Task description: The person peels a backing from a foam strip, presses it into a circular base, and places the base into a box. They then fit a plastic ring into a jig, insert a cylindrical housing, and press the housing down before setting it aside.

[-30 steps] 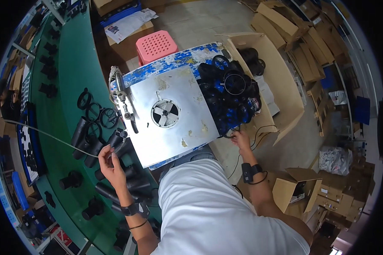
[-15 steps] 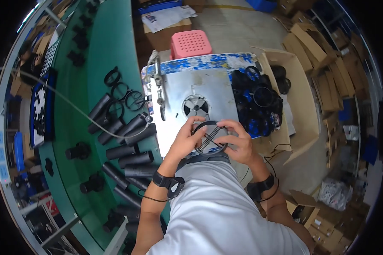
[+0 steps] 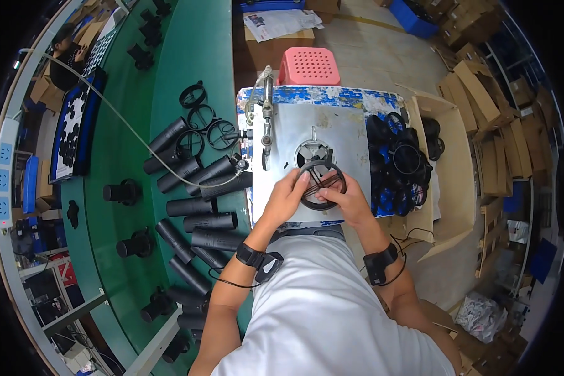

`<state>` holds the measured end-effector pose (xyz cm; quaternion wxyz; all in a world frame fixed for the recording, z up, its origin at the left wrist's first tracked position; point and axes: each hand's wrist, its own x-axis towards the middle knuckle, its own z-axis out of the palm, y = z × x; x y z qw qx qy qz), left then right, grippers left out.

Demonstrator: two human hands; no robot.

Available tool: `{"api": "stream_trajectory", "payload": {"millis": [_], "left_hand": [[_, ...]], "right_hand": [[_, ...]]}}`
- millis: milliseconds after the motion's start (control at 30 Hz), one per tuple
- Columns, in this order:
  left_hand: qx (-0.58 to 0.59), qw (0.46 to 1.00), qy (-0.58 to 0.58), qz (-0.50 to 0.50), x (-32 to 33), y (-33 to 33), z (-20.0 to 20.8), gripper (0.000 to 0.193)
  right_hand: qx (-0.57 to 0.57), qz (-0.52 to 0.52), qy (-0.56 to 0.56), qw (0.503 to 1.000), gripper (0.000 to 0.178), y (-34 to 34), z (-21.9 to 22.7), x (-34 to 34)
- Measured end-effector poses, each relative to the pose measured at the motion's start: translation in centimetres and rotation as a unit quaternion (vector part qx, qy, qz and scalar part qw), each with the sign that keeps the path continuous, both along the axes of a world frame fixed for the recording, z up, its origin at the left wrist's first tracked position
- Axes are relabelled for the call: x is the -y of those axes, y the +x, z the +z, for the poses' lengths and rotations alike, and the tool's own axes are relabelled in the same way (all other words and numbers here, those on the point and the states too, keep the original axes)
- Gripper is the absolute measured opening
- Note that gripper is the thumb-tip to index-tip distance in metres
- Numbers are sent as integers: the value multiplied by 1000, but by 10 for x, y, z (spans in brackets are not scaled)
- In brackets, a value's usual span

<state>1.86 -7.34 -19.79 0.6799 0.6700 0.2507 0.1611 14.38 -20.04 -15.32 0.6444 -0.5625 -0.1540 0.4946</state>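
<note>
Just above the near edge of a metal plate (image 3: 288,125), my two hands hold a black ring with thin crossbars (image 3: 324,164). My left hand (image 3: 286,197) is closed on its left rim, the thumb laid along it. My right hand (image 3: 351,202) grips the right side, with fingertips at the crossbars. The ring is tilted and partly covers a round metal-jawed fixture (image 3: 313,150) set in the plate. Whether the ring touches the fixture cannot be made out.
Left of the plate stands a metal valve fitting (image 3: 267,119) with a hose. Black tubes (image 3: 210,222) and several rings (image 3: 222,133) lie on the green bench (image 3: 191,47). Black parts (image 3: 401,156) are piled at right beside an open carton (image 3: 454,188). A pink stool (image 3: 310,66) stands beyond.
My hands have raised the ring slightly toward the fixture and tilted it. The right fingers have moved from spread along the rim to a tighter grip. The whole view has shifted.
</note>
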Motion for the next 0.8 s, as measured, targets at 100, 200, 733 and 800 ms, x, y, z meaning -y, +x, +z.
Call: {"api": "stream_trajectory", "payload": {"millis": [100, 200, 733, 800], "left_hand": [[-25, 999, 16, -11, 2, 1, 2, 38], [-27, 998, -47, -12, 1, 14, 8, 38], [-181, 947, 264, 37, -16, 41, 15, 50], [-141, 931, 331, 62, -16, 44, 16, 45]], "right_hand": [[39, -51, -33, 997, 18, 3, -4, -6], [92, -65, -59, 992, 16, 12, -25, -13], [266, 9, -44, 963, 25, 28, -39, -32], [267, -16, -64, 961, 27, 27, -43, -32]]}}
